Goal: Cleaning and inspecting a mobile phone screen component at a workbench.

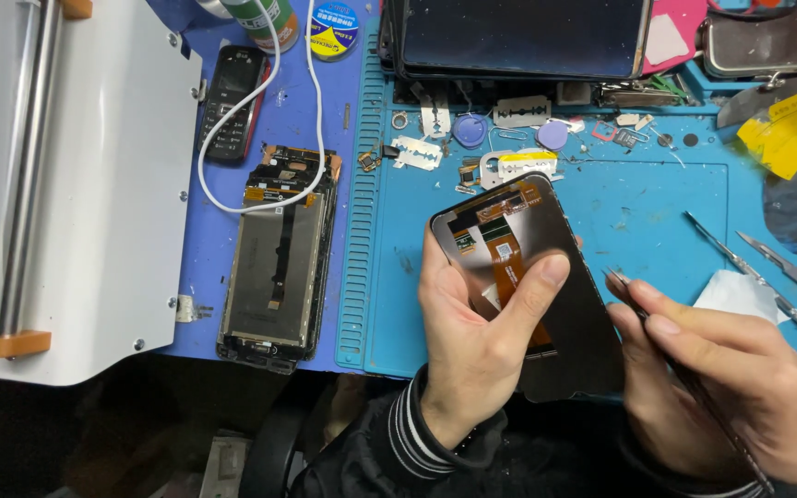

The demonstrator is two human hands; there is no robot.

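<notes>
My left hand point(479, 334) grips a detached phone screen panel point(576, 314), back side up, with an orange flex cable point(511, 267) under my thumb. It is tilted above the blue work mat point(657, 212). My right hand point(726, 383) holds thin tweezers point(684, 373) like a pen, their tip at the panel's right edge.
An opened phone frame point(279, 267) lies on the left with a white cable point(260, 138) across it. A black keypad phone point(232, 103) lies beyond it, next to a white machine point(66, 184). Razor blades point(520, 112), small parts, more tweezers point(758, 277) and a white wipe point(740, 293) lie on the mat.
</notes>
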